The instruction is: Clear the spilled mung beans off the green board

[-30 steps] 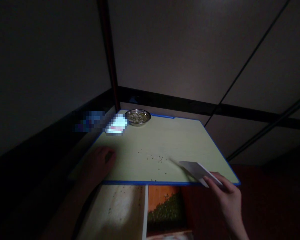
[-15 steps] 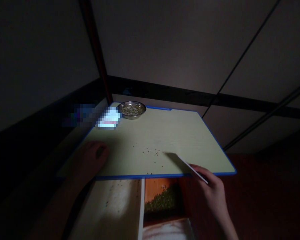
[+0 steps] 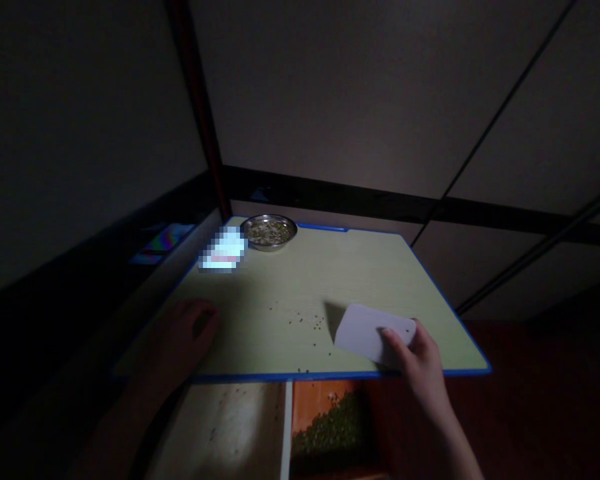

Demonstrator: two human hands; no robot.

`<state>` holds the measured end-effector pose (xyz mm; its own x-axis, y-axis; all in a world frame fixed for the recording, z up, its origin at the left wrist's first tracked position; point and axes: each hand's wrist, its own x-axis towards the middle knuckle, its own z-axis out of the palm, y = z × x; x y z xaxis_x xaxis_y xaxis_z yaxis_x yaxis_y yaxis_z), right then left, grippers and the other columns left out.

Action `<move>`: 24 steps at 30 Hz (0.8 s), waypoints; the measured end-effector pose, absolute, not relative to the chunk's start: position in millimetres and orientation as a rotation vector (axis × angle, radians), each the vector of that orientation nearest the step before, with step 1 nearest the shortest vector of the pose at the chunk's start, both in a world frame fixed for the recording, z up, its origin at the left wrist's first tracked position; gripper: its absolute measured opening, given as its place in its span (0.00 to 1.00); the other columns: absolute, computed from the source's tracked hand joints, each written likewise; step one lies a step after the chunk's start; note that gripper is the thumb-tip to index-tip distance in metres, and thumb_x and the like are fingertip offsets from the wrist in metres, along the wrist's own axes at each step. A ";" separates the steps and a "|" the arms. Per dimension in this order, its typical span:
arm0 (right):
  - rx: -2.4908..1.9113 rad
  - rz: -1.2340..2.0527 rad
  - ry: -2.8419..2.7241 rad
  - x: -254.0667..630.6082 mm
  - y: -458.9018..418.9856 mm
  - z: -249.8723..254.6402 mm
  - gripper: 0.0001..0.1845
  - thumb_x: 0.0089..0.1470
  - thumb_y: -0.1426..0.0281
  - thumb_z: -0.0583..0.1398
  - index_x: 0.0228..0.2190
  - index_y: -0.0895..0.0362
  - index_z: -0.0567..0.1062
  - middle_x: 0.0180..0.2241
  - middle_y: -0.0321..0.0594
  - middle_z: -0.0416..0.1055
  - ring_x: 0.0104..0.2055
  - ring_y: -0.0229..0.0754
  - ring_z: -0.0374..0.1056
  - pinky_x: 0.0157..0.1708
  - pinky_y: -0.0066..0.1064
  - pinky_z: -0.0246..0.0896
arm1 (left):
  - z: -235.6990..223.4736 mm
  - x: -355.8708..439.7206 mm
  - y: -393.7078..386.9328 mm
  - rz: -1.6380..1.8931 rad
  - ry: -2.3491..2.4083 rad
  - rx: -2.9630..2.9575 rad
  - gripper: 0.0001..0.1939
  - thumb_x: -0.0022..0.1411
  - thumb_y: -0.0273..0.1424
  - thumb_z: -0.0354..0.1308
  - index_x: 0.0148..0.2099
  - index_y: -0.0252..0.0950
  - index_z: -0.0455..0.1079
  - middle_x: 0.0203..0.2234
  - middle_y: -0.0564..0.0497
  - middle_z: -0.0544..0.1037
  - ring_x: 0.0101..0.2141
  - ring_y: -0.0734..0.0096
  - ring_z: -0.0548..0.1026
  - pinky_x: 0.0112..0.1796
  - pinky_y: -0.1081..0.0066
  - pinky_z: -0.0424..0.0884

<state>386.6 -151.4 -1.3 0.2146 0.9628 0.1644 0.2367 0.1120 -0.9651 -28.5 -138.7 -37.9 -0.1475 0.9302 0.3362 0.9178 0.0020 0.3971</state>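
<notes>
My right hand [image 3: 420, 363] grips a white flat card [image 3: 367, 330] and holds it against the pale green tabletop [image 3: 340, 273] near the front right edge. Just left of the card lie several small green grains [image 3: 310, 322], scattered on the table. My left hand [image 3: 187, 330] rests on the table's front left part in shadow, fingers curled, with nothing visible in it. A round metal dish [image 3: 269, 231] with grains in it stands at the far left corner.
The table has a blue rim [image 3: 330, 377]. Below its front edge stands an orange container [image 3: 330, 427] holding green grains, beside a pale panel [image 3: 230, 427]. A blurred white thing [image 3: 223, 250] lies beside the dish. The room is dark.
The card has turned from edge-on to face-on, with my right hand staying by the front right edge. My left hand has hardly moved.
</notes>
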 end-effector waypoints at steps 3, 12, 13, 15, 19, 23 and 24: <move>-1.361 0.881 -1.285 382.1 -144.0 -4.8 0.21 0.49 0.52 0.67 0.31 0.57 0.73 0.28 0.40 0.75 0.30 0.44 0.68 0.29 0.31 0.64 | -39.9 -29.5 -139.3 0.852 2.203 2.028 0.17 0.64 0.43 0.48 0.44 0.38 0.71 0.45 0.42 0.77 0.47 0.53 0.75 0.52 0.54 0.69; -1.366 0.956 -1.342 377.3 -149.4 -1.0 0.20 0.49 0.52 0.67 0.29 0.56 0.72 0.27 0.39 0.75 0.30 0.44 0.69 0.27 0.31 0.62 | -44.4 -32.1 -138.9 0.879 2.213 2.005 0.18 0.64 0.45 0.49 0.43 0.38 0.71 0.44 0.43 0.77 0.46 0.54 0.75 0.51 0.54 0.70; -1.362 0.973 -1.352 377.9 -149.8 -1.0 0.20 0.49 0.52 0.67 0.30 0.56 0.72 0.27 0.39 0.75 0.30 0.44 0.69 0.28 0.31 0.62 | -44.2 -32.1 -138.9 0.875 2.209 2.009 0.17 0.64 0.45 0.49 0.43 0.39 0.71 0.44 0.43 0.77 0.46 0.54 0.75 0.51 0.54 0.70; -1.353 1.002 -1.367 379.7 -150.9 -1.6 0.20 0.50 0.53 0.67 0.30 0.56 0.72 0.28 0.39 0.75 0.30 0.43 0.69 0.28 0.30 0.63 | -44.3 -32.0 -138.5 0.858 2.212 2.017 0.18 0.64 0.45 0.49 0.44 0.39 0.71 0.44 0.43 0.77 0.47 0.54 0.75 0.52 0.54 0.69; -1.351 1.023 -1.362 380.6 -155.3 -1.4 0.20 0.51 0.53 0.66 0.31 0.56 0.71 0.28 0.39 0.75 0.30 0.43 0.69 0.29 0.31 0.64 | -44.4 -31.3 -137.9 0.847 2.215 2.030 0.18 0.65 0.45 0.49 0.45 0.38 0.71 0.45 0.42 0.77 0.47 0.53 0.74 0.52 0.53 0.69; -1.350 0.973 -1.329 372.2 -157.5 1.3 0.20 0.49 0.52 0.67 0.29 0.55 0.71 0.27 0.39 0.74 0.29 0.43 0.68 0.27 0.30 0.62 | -42.0 -29.7 -139.9 0.871 2.212 2.013 0.19 0.64 0.45 0.49 0.43 0.38 0.72 0.44 0.42 0.77 0.47 0.52 0.74 0.51 0.53 0.69; -1.343 0.963 -1.323 369.1 -156.8 1.6 0.21 0.49 0.52 0.67 0.29 0.55 0.70 0.26 0.38 0.74 0.29 0.43 0.67 0.27 0.30 0.62 | -41.4 -29.3 -140.3 0.875 2.209 2.007 0.19 0.64 0.45 0.49 0.44 0.38 0.72 0.44 0.42 0.77 0.47 0.53 0.74 0.51 0.53 0.69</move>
